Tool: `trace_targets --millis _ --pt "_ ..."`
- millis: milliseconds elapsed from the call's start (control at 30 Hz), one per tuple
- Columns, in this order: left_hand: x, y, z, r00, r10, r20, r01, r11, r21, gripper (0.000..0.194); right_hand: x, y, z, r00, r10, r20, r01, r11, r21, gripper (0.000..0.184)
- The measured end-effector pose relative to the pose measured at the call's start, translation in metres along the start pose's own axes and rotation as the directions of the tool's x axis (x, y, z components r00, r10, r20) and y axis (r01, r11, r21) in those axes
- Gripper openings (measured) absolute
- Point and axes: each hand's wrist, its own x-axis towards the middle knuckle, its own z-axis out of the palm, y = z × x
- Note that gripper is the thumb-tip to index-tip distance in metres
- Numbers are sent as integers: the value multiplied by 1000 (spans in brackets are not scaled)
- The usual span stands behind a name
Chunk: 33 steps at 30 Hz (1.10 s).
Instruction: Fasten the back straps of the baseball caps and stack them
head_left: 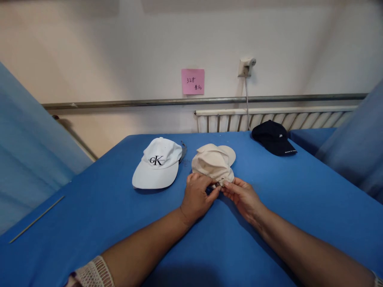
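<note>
The thumb and index fingertips of the left hand (pixel 196 196) are brought together at the near edge of the beige cap (pixel 209 158); the other left fingers rest against its left near side. The right hand (pixel 243 198) pinches the same edge from the right, thumb uppermost, fingers curled beneath. Both grips meet at a small metal fitting (pixel 222 180); its exact form and the strap ends are partly hidden by the fingers.

Step in hand, as judged: two-handed handling of the fitting. Any further work on it appears to call for one hand to steady the fabric while the opposite thumb and fingertip shift the strap or metal. Keep the soft crown from folding over the fitting.

The beige cap lies directly beyond the fingers, with its near edge between them. Its brim (pixel 229 154) points away, toward the far right.

Left of the beige cap, and apart from it, lies the white cap (pixel 157 163), brim toward the near side. Well to the right and farther back lies the dark cap (pixel 271 136). All three rest on the blue cover (pixel 107 205). Far left and nearer than the beige cap lies a thin stick (pixel 37 219).
</note>
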Motion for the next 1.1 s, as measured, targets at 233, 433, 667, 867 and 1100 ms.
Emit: trace_targets --millis 233,433,667,867,1100 --pt "0 1 1 1000 -17 10 17 1000 22 17 -1 1 1 999 -50 -1 50 996 -69 27" --pt "0 0 3 999 -50 6 50 999 -7 15 -2 3 0 999 -45 -13 43 992 -121 26" --pt "1 -7 7 995 -102 22 103 994 -46 13 2 2 -2 999 30 17 -30 999 28 25" --pt "0 -9 2 1000 -1 -4 1 1000 -10 11 9 -1 -7 997 79 18 -80 984 158 18" --pt "-2 -3 -5 976 192 -105 -187 981 55 23 10 -6 -9 983 144 118 -170 951 259 13"
